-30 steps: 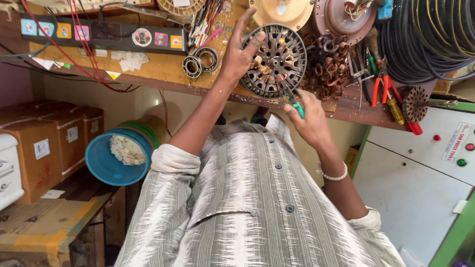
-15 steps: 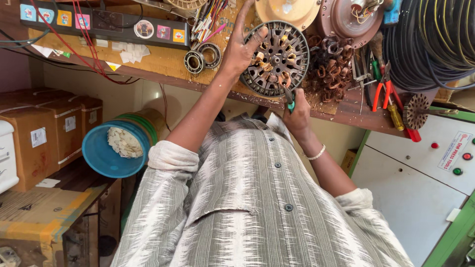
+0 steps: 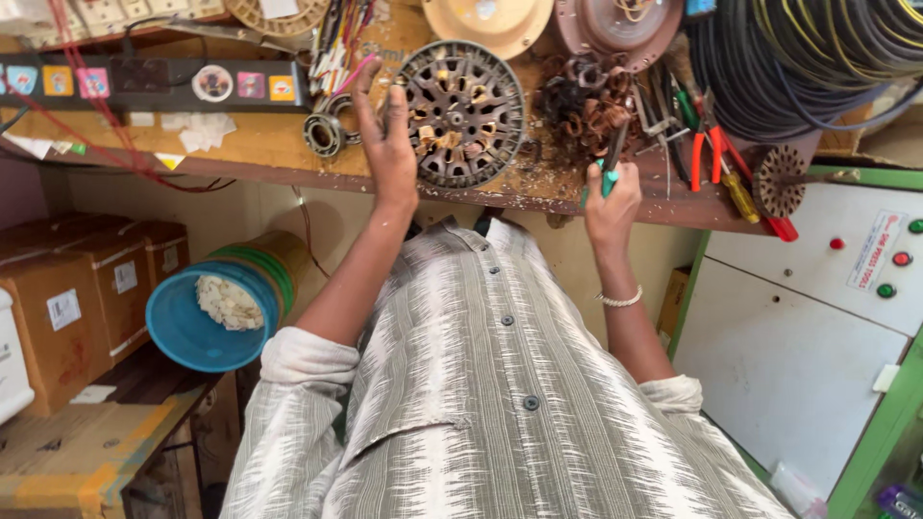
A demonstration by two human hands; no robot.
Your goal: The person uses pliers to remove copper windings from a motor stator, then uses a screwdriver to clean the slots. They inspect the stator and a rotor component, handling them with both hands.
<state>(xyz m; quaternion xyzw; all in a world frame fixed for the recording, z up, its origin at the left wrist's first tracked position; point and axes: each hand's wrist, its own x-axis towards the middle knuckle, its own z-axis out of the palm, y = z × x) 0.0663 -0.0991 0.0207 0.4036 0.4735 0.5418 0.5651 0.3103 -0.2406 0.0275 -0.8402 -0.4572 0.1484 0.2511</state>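
1. Two hands up at the wooden workbench (image 3: 240, 144), which is our landmark and the biggest thing here. It runs across the top of the view, with our striped shirt (image 3: 500, 404) below it.
2. Off the bench's right end sits a white and green cabinet (image 3: 808, 336) with red and green buttons, and thick black cable coils (image 3: 817, 58) hang over that same end.
3. Below the bench's left part there's a blue tub (image 3: 192, 327) with pale scraps inside, next to cardboard boxes (image 3: 87, 288).
4. Middle of the bench: the round dark fan stator (image 3: 463, 113), lying flat with bits of copper in its slots.
5. Just right of it on the bench, a heap of pulled copper wire (image 3: 582, 106).
6. Our left hand (image 3: 389, 135) is open, fingers spread, resting against the stator's left rim.
7. Our right hand (image 3: 612, 197) is at the bench's front edge, fist closed round a green-handled tool (image 3: 610, 159), its tip poking up into the copper heap.
8. Red-handled pliers (image 3: 707, 154) lie further right on the bench.
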